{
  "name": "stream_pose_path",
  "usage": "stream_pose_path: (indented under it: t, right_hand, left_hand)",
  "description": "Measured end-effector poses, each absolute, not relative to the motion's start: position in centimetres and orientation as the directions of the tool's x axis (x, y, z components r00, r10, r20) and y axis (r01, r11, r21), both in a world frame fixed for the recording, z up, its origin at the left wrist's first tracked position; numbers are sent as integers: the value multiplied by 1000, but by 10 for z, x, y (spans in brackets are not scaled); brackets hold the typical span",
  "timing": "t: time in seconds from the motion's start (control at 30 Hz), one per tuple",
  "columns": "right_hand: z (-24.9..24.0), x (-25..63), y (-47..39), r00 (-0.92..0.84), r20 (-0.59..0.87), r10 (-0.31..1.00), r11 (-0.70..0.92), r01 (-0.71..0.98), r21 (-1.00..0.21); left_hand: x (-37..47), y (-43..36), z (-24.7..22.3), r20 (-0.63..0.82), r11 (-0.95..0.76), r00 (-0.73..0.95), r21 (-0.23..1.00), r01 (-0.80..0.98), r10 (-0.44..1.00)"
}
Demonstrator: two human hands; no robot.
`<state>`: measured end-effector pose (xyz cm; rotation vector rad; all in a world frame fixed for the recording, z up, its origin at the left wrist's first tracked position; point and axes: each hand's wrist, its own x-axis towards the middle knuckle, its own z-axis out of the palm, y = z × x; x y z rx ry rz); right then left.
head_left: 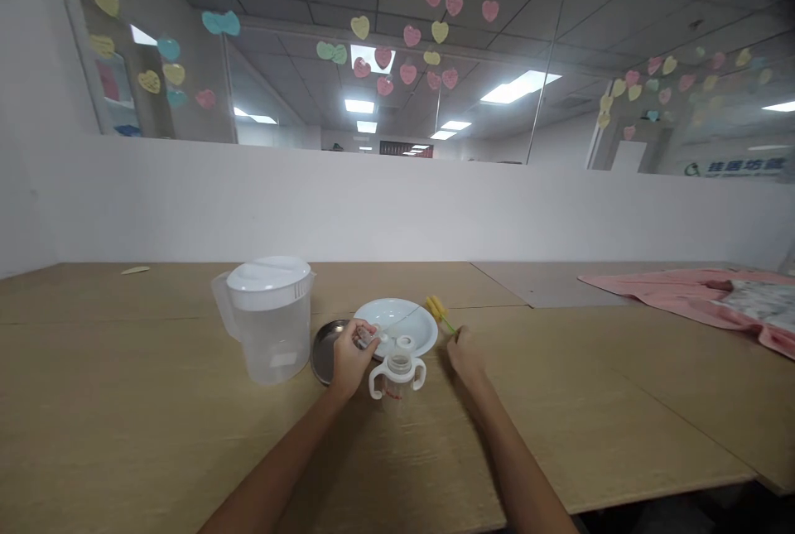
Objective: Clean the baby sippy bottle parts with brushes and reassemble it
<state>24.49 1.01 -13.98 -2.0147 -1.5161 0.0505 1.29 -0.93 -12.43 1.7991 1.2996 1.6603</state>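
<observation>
Over the left edge of a white plate (423, 320), my left hand (353, 353) is closed on a small clear part. My right hand (465, 352) pinches the thin green handle of a brush with a yellow head (436, 307), just right of the plate. Between my hands stands a clear bottle (397, 386) with two white side handles and an open top. A small white ring (406, 343) lies on the near part of the plate. Partly hidden behind my left hand is a round metal dish (323, 352).
A large lidded pitcher (275, 335) stands left of the metal dish. At the far right a pink cloth (683, 292) lies on the wooden table (186, 435). A white wall (373, 203) with glass above it rises behind the table.
</observation>
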Motion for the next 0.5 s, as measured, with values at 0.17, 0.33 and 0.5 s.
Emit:
stream_pose_path:
  t: [0.17,0.33,0.5]
  right_hand:
    - [-125,241,5,528,355,771,-269,776,-570]
    - [-122,239,-1,504,481,717,-131,776,-617]
    - [-125,232,-6,445,530,722,-49,796,-603]
  left_hand:
    - [13,-17,-125,576,-483,-163,783,393,801]
    - [15,-16,-124,528,-496,-197,847,190,826]
    - [14,-13,-120,396,-418,-272,908,-25,877]
